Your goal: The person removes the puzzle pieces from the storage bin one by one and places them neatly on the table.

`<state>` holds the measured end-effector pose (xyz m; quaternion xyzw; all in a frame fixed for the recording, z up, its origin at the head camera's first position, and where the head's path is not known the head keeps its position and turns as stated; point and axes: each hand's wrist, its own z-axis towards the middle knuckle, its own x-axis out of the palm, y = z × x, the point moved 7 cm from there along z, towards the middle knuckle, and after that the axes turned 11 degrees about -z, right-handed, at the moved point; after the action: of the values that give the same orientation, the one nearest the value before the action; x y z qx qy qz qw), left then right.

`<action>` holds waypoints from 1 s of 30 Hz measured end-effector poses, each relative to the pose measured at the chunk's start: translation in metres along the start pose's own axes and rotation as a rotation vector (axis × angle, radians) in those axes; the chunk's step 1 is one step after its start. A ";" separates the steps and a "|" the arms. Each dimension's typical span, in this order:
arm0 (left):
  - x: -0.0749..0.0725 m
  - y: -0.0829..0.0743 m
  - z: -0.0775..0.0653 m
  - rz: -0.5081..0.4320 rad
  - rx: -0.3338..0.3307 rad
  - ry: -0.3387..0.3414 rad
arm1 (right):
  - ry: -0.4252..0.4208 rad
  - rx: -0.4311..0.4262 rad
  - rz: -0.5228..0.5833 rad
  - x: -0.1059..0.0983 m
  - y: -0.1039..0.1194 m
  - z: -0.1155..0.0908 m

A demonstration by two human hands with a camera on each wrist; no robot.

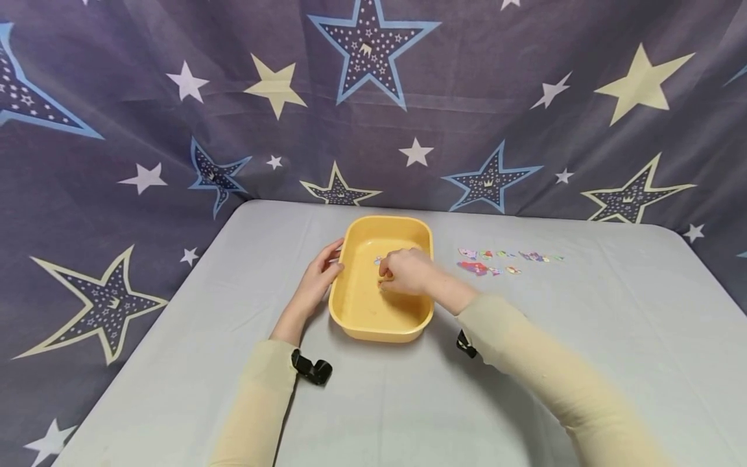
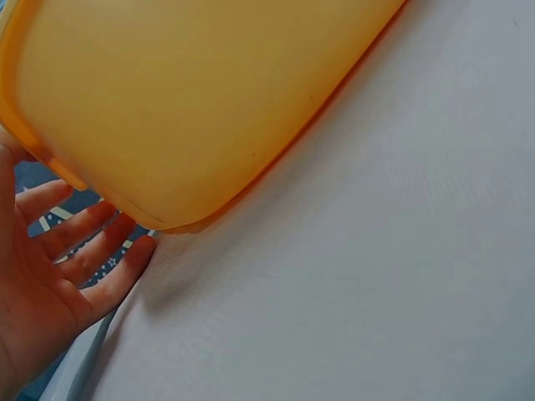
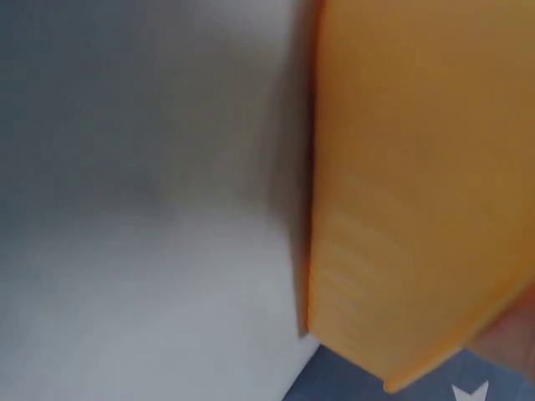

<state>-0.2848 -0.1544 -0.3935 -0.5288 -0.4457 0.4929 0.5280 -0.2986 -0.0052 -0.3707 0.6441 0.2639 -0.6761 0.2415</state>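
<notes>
A yellow plastic tub [image 1: 382, 331] stands on the table. My left hand [image 1: 317, 279] holds its left side, thumb at the rim and fingers spread along the outer wall; the left wrist view shows those fingers [image 2: 92, 259] below the rim. My right hand [image 1: 408, 271] reaches over the right wall into the tub, fingers curled, and pinches a small piece [image 1: 381, 281] close over the bottom, mostly hidden by the fingertips. A small colourful cutout [image 1: 378, 261] lies in the tub just beyond them. In the right wrist view the tub's wall hides most of the hand.
Several flat colourful cutouts lie in two rough rows right of the tub, among them a red one [image 1: 474, 268] and a purple one [image 1: 532, 257]. Pale grey cloth covers the table [image 1: 613, 324]. A dark star-patterned curtain [image 1: 443, 110] hangs behind and at the left.
</notes>
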 end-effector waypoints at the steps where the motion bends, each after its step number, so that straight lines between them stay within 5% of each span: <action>1: 0.000 0.000 0.000 0.002 0.000 0.000 | 0.009 -0.008 -0.009 0.002 0.002 0.001; 30: 0.000 0.003 0.002 -0.007 0.006 0.012 | 0.089 0.019 0.047 0.017 0.012 0.008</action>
<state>-0.2867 -0.1541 -0.3962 -0.5284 -0.4430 0.4893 0.5339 -0.2976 -0.0190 -0.3876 0.6816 0.2530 -0.6436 0.2393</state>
